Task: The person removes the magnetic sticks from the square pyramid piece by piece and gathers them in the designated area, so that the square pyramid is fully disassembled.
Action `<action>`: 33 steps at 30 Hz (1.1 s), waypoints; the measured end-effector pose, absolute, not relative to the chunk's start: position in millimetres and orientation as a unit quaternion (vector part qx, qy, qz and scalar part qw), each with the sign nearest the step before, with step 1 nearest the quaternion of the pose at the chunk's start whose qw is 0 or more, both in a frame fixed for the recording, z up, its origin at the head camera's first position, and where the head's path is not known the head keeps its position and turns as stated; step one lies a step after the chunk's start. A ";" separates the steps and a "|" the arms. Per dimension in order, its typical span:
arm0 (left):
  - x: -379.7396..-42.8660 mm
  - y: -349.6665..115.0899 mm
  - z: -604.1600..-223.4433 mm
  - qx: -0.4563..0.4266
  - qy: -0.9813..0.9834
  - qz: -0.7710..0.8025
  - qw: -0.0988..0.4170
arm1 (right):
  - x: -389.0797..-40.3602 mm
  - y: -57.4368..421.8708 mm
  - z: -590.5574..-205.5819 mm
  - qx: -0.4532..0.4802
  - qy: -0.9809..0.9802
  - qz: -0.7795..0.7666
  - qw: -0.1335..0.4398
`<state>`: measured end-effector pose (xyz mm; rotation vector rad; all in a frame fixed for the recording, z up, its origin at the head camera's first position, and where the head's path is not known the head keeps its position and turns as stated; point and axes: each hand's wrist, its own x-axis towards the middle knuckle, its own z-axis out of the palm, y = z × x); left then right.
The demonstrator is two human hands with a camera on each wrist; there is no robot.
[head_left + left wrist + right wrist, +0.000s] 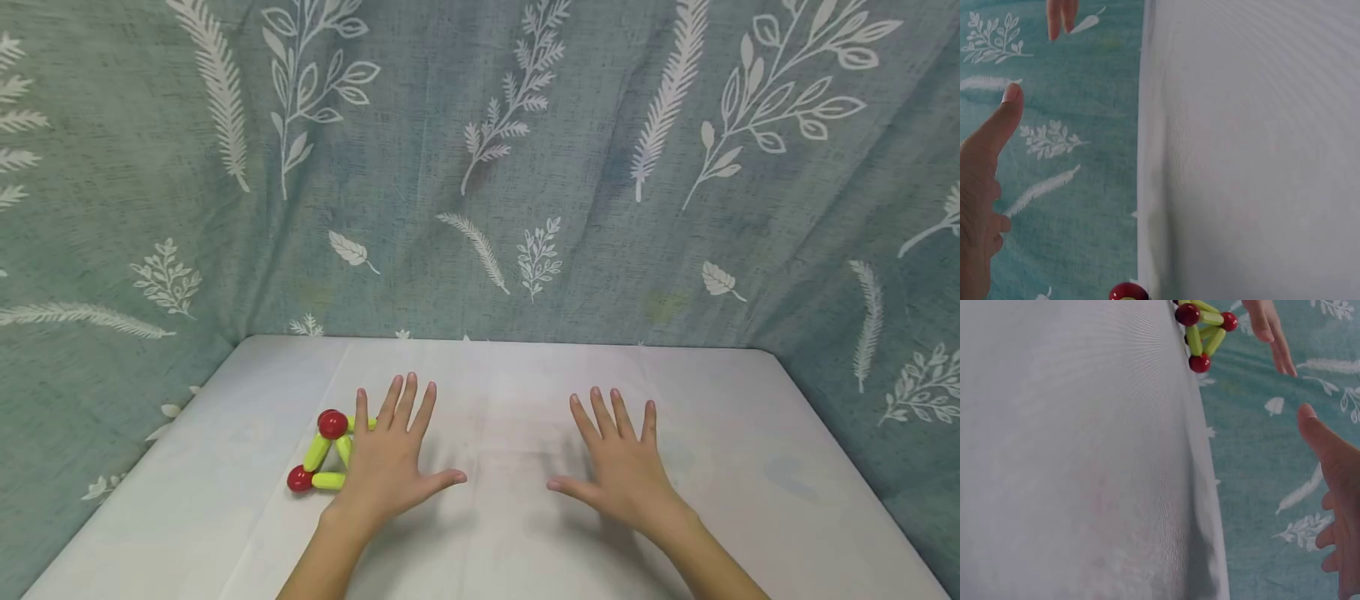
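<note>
Two hands, both released, fingers spread: left hand (392, 463), right hand (626, 472), well apart over the white table (510, 542). One model (316, 452) of red balls (333, 425) and yellow-green rods (328, 481): on the table's left, partly hidden behind the left hand in the head view, gripped by neither. Likely hazard: a low leftward sweep of the left hand could knock it, perhaps parting a ball from its rod.

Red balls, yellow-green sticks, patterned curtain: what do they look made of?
Red balls: glossy with bright highlights; lacquered metal or plastic, can't tell which.
Yellow-green sticks: probably smooth plastic, given the even colour and soft sheen.
Curtain: matte woven fabric, by its visible weave and soft folds.
</note>
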<state>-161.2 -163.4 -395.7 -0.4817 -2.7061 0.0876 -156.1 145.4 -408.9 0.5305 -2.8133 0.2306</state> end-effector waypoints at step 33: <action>-136.4 -246.2 -403.4 -0.089 -0.973 -0.007 0.212 | -173.5 58.7 -402.9 0.266 -0.951 0.079 0.135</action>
